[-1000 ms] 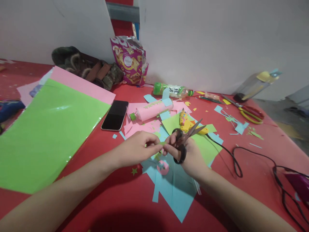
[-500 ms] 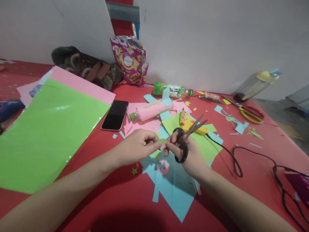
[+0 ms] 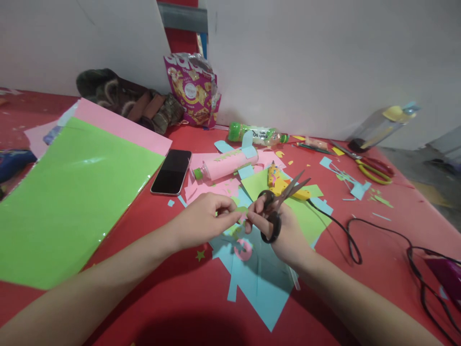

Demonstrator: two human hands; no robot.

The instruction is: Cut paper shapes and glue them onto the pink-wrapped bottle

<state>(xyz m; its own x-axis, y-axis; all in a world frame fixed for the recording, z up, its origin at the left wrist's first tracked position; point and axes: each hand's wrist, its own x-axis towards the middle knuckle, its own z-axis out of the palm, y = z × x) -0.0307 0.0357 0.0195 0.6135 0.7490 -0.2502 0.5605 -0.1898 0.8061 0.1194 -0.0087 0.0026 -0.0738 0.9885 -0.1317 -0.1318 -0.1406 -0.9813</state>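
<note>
Head view shows, over blue paper [image 3: 266, 288] on the desk [image 3: 144, 298], the left hand [image 3: 205, 218], its grip pinching a green scrap [image 3: 242, 209], the right hand [image 3: 287, 235], its grip around scissors [image 3: 284, 194] slightly farther right than a second ago, then a pink-wrapped bottle [image 3: 225, 166], green-labelled bottle [image 3: 257, 135] and snack bag [image 3: 196, 103], its contents hidden

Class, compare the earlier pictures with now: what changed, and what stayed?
The scissors in the right hand have moved slightly forward, and more of the green paper piece at the left hand shows. Nothing was visibly taken up or let go. The phone, glue gun and pink-wrapped bottle stayed put.
</note>
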